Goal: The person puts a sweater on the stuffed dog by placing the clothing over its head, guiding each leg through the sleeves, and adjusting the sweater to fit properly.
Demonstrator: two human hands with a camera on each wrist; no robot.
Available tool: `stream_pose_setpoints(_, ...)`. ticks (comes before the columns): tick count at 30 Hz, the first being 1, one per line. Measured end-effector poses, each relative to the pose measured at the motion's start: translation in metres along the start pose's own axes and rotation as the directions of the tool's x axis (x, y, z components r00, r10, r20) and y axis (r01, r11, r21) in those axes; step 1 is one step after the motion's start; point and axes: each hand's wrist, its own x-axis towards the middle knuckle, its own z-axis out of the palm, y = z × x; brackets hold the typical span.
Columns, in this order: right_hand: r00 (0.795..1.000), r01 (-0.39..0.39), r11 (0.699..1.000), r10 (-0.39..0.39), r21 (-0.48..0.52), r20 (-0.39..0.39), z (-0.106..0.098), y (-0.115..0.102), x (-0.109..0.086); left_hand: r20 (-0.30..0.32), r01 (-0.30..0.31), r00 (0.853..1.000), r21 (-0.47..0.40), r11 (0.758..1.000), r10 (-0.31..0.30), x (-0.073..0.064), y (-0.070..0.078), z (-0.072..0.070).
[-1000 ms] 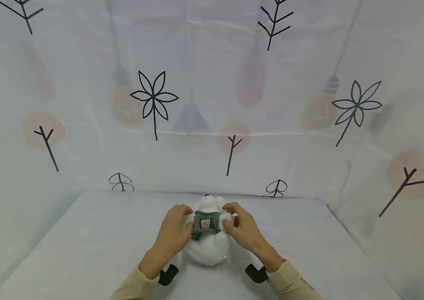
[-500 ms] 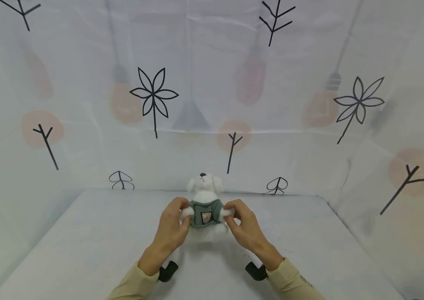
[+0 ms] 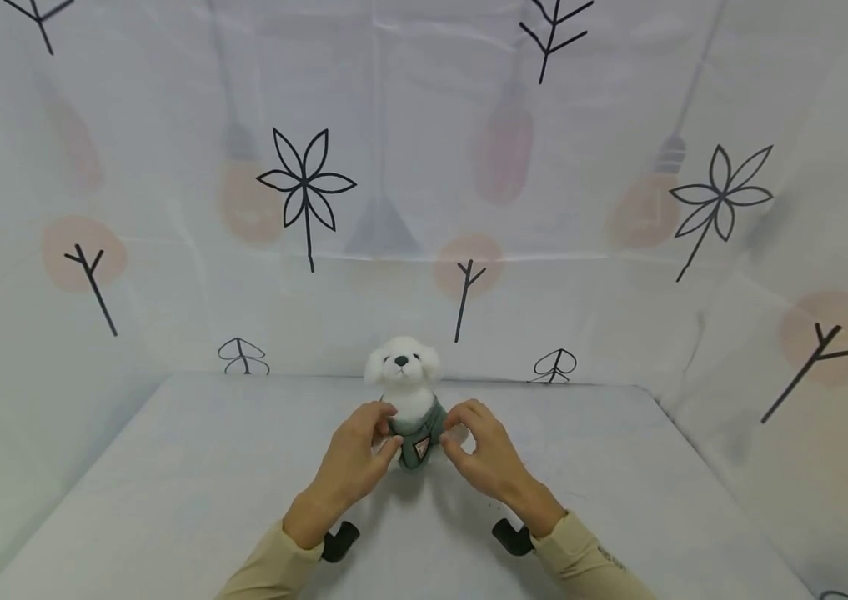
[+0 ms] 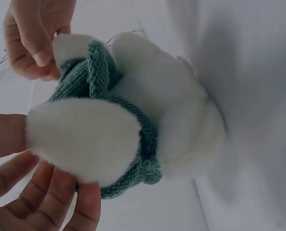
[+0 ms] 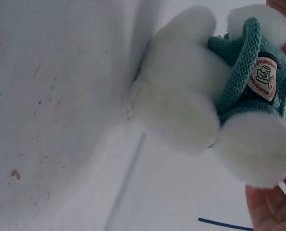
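A white plush dog (image 3: 408, 405) with a black nose faces me at the far middle of the table. It wears a green knitted sweater (image 3: 433, 423) with a small badge (image 5: 264, 77) on the front. My left hand (image 3: 358, 446) holds one of its front paws (image 4: 87, 139) between thumb and fingers. The opposite front paw (image 5: 258, 149) is pinched by my right hand (image 3: 489, 450). The dog's body is upright, its rounded bottom and hind legs (image 5: 181, 115) right at the white table surface in both wrist views.
A pale table (image 3: 191, 483) spreads around the dog, with small specks (image 5: 16, 175) on it. Behind stands a white cloth backdrop (image 3: 393, 300) printed with plants and lamps. Black fittings (image 3: 341, 542) sit under the wrists.
The dog has been raised from leaning back, nose up, to upright. Its head has tipped forward, so its face now points at me, and the sweater front has folded. Both hands keep nearly the same place.
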Motion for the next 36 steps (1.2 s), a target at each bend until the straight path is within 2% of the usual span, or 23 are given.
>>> stream_pose_setpoints(3,0.995,0.096,0.994,-0.095,-0.058,0.012,0.002,0.0,0.0,0.043,-0.015,0.999,0.017,1.0,0.014,-0.002,0.001,0.002)
stream_pose_setpoints(6,0.984,0.178,0.975,-0.173,-0.137,0.045,0.004,-0.001,-0.001,0.075,-0.044,0.996,0.028,0.999,0.041,-0.003,0.001,0.003)
stream_pose_setpoints(9,0.976,0.217,0.956,-0.206,-0.198,0.073,0.005,-0.001,-0.002,0.081,-0.088,0.993,0.049,0.995,0.084,-0.004,0.0,0.006)
stream_pose_setpoints(13,0.975,0.221,0.955,-0.211,-0.197,0.071,0.007,-0.002,-0.002,0.052,-0.162,0.986,0.126,0.979,0.156,-0.005,-0.001,0.009)
stream_pose_setpoints(15,0.977,0.212,0.961,-0.206,-0.179,0.053,0.007,-0.002,-0.002,0.023,-0.179,0.984,0.152,0.972,0.178,-0.005,-0.001,0.009)
stream_pose_setpoints(18,0.985,0.175,0.975,-0.173,-0.136,0.022,0.006,-0.002,-0.002,-0.008,-0.148,0.988,0.152,0.977,0.151,-0.004,0.001,0.008)
stream_pose_setpoints(22,0.995,0.1,0.992,-0.101,-0.071,-0.006,0.004,-0.004,-0.001,-0.041,-0.048,0.998,0.125,0.991,0.053,-0.003,0.002,0.008)
stream_pose_setpoints(25,0.996,0.081,0.996,-0.083,-0.049,-0.037,0.005,-0.005,-0.001,-0.088,-0.033,0.995,0.09,0.995,0.041,-0.002,0.002,0.01)
stream_pose_setpoints(27,0.996,0.058,0.998,-0.06,-0.034,-0.062,0.007,-0.005,-0.001,-0.126,-0.058,0.99,0.061,0.996,0.065,-0.003,0.001,0.012)
stream_pose_setpoints(28,0.996,0.047,0.999,-0.048,-0.024,-0.079,0.007,-0.005,-0.002,-0.14,-0.089,0.986,0.051,0.995,0.095,-0.003,0.001,0.013)
stream_pose_setpoints(32,0.989,0.039,0.999,-0.037,0.011,-0.141,0.009,-0.005,-0.003,-0.133,-0.191,0.972,0.044,0.981,0.195,-0.004,0.001,0.016)
stream_pose_setpoints(34,0.985,0.081,0.996,-0.077,0.022,-0.155,0.009,-0.006,-0.003,-0.105,-0.213,0.971,0.041,0.976,0.216,-0.004,0.001,0.017)
stream_pose_setpoints(36,0.98,0.146,0.989,-0.142,0.016,-0.142,0.01,-0.006,-0.002,-0.076,-0.207,0.975,0.037,0.978,0.21,-0.004,0.002,0.017)
